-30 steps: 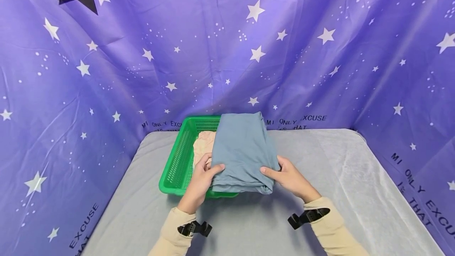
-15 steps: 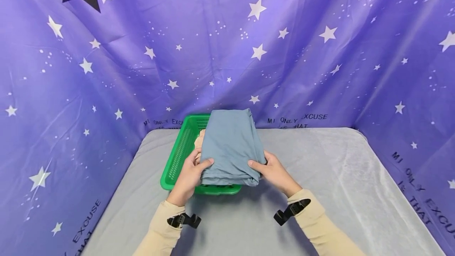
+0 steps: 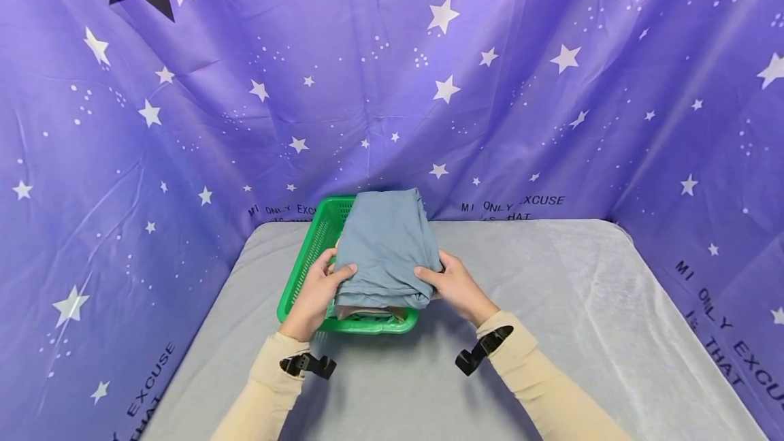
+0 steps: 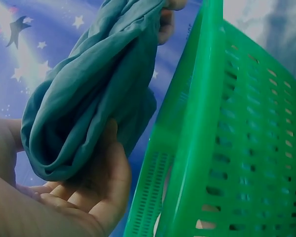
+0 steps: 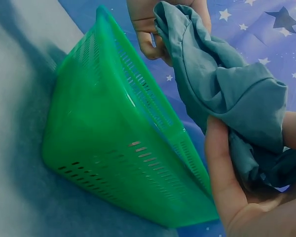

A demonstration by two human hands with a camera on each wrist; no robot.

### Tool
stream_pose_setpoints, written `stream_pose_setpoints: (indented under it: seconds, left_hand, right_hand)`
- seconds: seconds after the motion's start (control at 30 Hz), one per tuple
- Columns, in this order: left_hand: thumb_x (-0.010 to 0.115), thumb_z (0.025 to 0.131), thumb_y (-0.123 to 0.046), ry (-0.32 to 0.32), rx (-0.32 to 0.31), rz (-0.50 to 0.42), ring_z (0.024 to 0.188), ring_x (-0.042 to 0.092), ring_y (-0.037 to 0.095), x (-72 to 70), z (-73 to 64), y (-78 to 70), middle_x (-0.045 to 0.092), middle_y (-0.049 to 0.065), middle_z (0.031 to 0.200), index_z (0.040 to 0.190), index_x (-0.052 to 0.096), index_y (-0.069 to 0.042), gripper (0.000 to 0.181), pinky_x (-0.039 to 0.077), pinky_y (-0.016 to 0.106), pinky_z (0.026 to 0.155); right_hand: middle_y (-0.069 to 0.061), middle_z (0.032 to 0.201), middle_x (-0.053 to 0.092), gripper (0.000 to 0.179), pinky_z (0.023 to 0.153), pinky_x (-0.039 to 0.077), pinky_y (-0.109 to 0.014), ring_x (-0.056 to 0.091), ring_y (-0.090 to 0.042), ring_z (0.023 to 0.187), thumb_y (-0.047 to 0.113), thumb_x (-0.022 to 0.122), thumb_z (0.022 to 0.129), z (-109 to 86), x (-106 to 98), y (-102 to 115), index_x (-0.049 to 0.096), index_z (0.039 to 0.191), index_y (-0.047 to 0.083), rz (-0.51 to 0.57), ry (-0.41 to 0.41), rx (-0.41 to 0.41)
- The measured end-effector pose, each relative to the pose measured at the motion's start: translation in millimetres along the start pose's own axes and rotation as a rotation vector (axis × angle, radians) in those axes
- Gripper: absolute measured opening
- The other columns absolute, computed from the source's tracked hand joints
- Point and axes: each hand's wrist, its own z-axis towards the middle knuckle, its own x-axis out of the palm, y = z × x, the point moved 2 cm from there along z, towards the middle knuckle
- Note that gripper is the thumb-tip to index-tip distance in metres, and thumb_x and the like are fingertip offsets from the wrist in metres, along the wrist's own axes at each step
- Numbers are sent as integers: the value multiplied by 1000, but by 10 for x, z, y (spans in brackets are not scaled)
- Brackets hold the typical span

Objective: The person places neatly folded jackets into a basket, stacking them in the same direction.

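A folded blue-grey cloth garment (image 3: 387, 243) is held level over the green basket (image 3: 375, 327), covering most of its opening. My left hand (image 3: 314, 289) grips the near left edge, thumb on top and fingers beneath. At the opposite edge, my right hand (image 3: 458, 286) pinches the cloth the same way. Both wrist views show the bundle (image 4: 96, 94) above the basket's rim, apart from it; its layered folds (image 5: 222, 84) hang between the hands. What kind of garment it is cannot be told.
Pinkish-beige and dark green cloth (image 3: 370, 315) shows inside the basket below the bundle. The basket stands on a table with a grey cover (image 3: 551, 271), close to a purple star-printed curtain (image 3: 392, 87) at the back and sides.
Both hands have carried the folded garment left, from partly beyond the basket's right side to over its opening. The pale cloth on the left is now largely covered.
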Motion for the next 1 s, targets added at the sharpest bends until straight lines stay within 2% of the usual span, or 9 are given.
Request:
stream_pose_setpoints:
  seconds: [0.27, 0.47, 0.57, 0.63, 0.77, 0.83, 0.87, 0.93, 1.0]
  left_hand:
    - [64, 101, -18, -11, -41, 51, 85, 67, 14, -93, 78, 6, 68, 0, 103, 139, 49, -11, 41, 56, 33, 78]
    - [62, 103, -21, -18, -69, 130, 97, 62, 14, -143, 158, -8, 58, 12, 130, 152, 38, -11, 56, 51, 32, 85]
    - [61, 103, -19, -26, -82, 138, 98, 60, 13, -161, 187, -10, 53, 18, 138, 158, 31, -8, 63, 51, 30, 85]
    - [61, 103, -18, -34, -89, 136, 95, 60, 11, -172, 202, -8, 55, 13, 132, 158, 30, -8, 64, 51, 29, 83]
    - [60, 103, -15, -6, -80, 110, 85, 63, 10, -182, 237, -9, 63, 1, 108, 149, 41, -7, 51, 54, 29, 78]
    - [60, 103, -15, 7, -80, 108, 85, 65, 12, -191, 255, -13, 64, 0, 104, 145, 45, -7, 46, 56, 31, 78]
    - [60, 103, -15, 9, -80, 114, 88, 66, 15, -196, 265, -13, 65, 4, 107, 146, 44, -7, 47, 56, 33, 81]
    - [61, 102, -16, -8, -98, 136, 104, 65, 20, -211, 282, -12, 62, 10, 126, 152, 39, -7, 55, 55, 38, 92]
    - [61, 102, -17, -17, -121, 148, 120, 59, 32, -220, 295, -12, 52, 20, 143, 158, 31, -7, 64, 50, 47, 104]
  right_hand:
    - [-27, 139, 56, 50, 81, 63, -42, 69, -20, 100, 14, 62, 102, 115, 49, -5, 46, 148, 0, 26, 21, 31]
    - [-26, 140, 54, 50, 83, 63, -45, 68, -23, 103, 13, 62, 102, 185, 82, 12, 47, 148, 2, 28, 3, 62]
    - [-26, 141, 53, 50, 84, 62, -47, 67, -25, 105, 12, 62, 102, 210, 102, 17, 47, 148, 3, 34, 5, 73]
    - [-26, 142, 52, 50, 86, 62, -48, 66, -26, 106, 13, 62, 102, 221, 112, 20, 46, 149, 3, 34, 9, 82]
    - [-26, 142, 53, 50, 88, 61, -50, 66, -27, 108, 13, 62, 102, 246, 113, 17, 47, 148, 3, 27, 12, 95]
    - [-25, 142, 53, 50, 88, 61, -50, 66, -26, 108, 13, 62, 102, 265, 115, 18, 47, 148, 3, 18, 11, 101]
    - [-25, 141, 53, 50, 89, 61, -50, 66, -26, 108, 13, 62, 101, 278, 117, 17, 47, 148, 3, 17, 11, 103]
    - [-25, 141, 54, 49, 89, 61, -50, 65, -26, 108, 13, 62, 101, 305, 129, 18, 48, 147, 3, 16, 9, 112]
    - [-25, 140, 54, 49, 89, 60, -52, 65, -26, 109, 12, 62, 101, 330, 142, 11, 47, 147, 2, 19, 10, 112]
